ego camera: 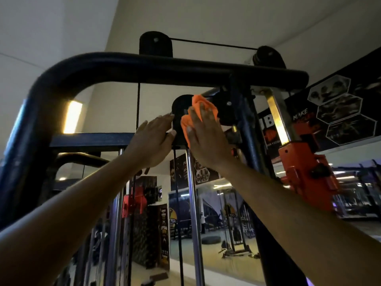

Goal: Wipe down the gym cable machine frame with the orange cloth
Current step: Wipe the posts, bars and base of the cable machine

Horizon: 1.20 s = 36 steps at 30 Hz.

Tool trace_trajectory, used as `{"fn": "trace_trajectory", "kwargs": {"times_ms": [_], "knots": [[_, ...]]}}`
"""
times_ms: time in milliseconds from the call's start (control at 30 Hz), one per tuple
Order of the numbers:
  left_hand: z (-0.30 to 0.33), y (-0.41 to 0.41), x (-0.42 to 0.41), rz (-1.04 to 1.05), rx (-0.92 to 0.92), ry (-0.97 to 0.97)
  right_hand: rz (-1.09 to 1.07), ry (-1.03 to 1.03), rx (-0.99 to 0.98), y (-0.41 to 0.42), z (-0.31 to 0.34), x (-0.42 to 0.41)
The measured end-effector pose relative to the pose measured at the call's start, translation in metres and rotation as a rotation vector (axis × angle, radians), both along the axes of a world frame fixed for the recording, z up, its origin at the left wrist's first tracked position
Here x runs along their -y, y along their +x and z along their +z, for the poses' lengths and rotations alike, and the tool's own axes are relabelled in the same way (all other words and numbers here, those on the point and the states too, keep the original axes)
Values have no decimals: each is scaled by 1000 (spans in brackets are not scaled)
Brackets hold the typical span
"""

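Head view, looking up along my two bare forearms. My right hand (203,139) lies flat with straight fingers, pressing the one orange cloth (199,114) against a black pulley housing (181,112) high on the cable machine frame (144,65); bunched folds of cloth stick out above and to the left of my fingers. My left hand (153,139) is just beside it on the left, open, fingers extended, their tips touching the left edge of that same housing; it holds nothing.

Below my hands two chrome guide rods (194,203) run downward, and one thin black cable (137,106) hangs just above-left of my left hand. Right of my right hand stands one orange carriage (305,168) on a chrome upright. Above both hands the dark curved top tube crosses, carrying two black pulleys (155,43) joined by a cable.

Beyond, a mirror (216,223) reflects gym equipment, a lit panel (72,116) glows left of my left hand, and a dark banner (340,108) with three hexagons runs along the wall at right.
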<state>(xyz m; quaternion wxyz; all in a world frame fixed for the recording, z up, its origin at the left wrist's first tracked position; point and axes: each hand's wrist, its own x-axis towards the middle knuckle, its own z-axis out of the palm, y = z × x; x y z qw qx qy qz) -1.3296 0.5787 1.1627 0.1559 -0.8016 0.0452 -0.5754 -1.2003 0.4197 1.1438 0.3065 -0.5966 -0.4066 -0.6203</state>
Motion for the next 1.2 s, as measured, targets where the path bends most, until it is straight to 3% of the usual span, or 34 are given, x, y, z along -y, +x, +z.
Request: {"fn": "trace_trajectory", "kwargs": {"times_ms": [100,300,500,700,967,1200], "knots": [[-2,9,0,-2,63,-5,-39,-22,69,14,-5,-8],[14,7,2,22,125,-22,21,-70,27,0,62,-9],[8,8,-8,88,130,-21,33,-77,156,16,15,-5],[-1,7,-11,144,124,28,37,-102,66,3,69,-12],[-8,4,-12,136,119,70,12,-70,146,17,15,-2],[-7,6,-18,111,143,65,37,-39,55,-4,54,-17]]}}
